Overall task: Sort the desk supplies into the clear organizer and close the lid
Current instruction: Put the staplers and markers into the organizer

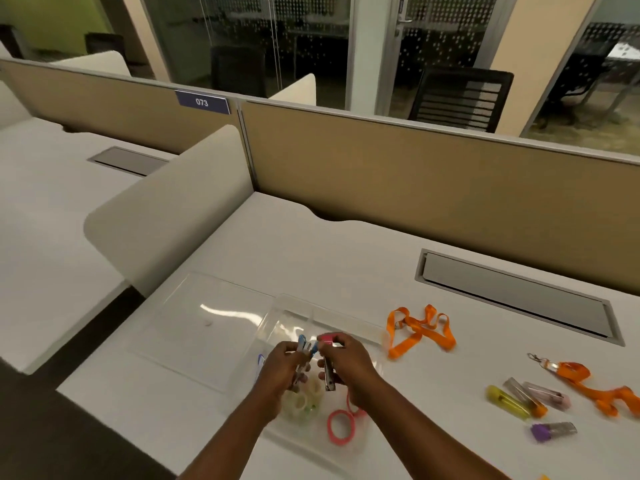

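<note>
The clear organizer sits open on the white desk, its lid lying flat to the left. Over it, my left hand grips two blue-capped staplers. My right hand grips a pink stapler, held upright. Inside the organizer lie clear tape rolls and pink rubber bands. On the desk to the right lie an orange lanyard, a second orange lanyard, yellow, orange and pink staplers, and a purple one.
A tan partition runs along the back of the desk. A grey cable hatch is set into the desk at the right. A white side divider stands left of the lid. The desk's front edge is close below my forearms.
</note>
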The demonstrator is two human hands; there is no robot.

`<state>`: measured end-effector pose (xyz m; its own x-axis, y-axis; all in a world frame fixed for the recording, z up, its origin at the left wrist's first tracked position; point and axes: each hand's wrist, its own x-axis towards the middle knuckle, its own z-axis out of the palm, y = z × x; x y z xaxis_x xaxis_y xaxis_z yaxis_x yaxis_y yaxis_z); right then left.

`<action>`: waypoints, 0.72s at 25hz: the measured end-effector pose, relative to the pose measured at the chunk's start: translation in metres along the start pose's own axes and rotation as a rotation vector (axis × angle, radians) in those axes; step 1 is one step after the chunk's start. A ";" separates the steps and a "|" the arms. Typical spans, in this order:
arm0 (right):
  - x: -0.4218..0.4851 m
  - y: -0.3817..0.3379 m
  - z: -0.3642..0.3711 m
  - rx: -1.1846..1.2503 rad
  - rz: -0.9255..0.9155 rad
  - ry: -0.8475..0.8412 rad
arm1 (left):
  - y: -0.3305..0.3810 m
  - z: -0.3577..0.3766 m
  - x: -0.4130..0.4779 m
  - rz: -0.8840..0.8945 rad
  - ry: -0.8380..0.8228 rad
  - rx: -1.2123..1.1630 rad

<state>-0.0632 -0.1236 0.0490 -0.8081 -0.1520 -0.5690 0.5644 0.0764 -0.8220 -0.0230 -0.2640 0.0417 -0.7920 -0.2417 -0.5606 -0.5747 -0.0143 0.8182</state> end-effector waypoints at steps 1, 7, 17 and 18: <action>0.003 0.003 0.013 -0.043 -0.013 -0.007 | -0.003 -0.013 0.002 0.013 0.052 0.029; 0.022 0.018 0.076 -0.196 -0.051 -0.002 | -0.027 -0.070 0.017 0.032 0.266 0.074; 0.044 0.039 0.120 -0.714 -0.203 0.069 | -0.056 -0.074 0.038 0.228 0.329 0.519; 0.044 0.040 0.122 -0.736 -0.206 0.071 | -0.059 -0.072 0.039 0.235 0.319 0.535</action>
<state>-0.0558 -0.2470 -0.0063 -0.9079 -0.1724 -0.3822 0.1635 0.6938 -0.7014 -0.0051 -0.3421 -0.0187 -0.8564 -0.4562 -0.2419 -0.4819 0.5379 0.6917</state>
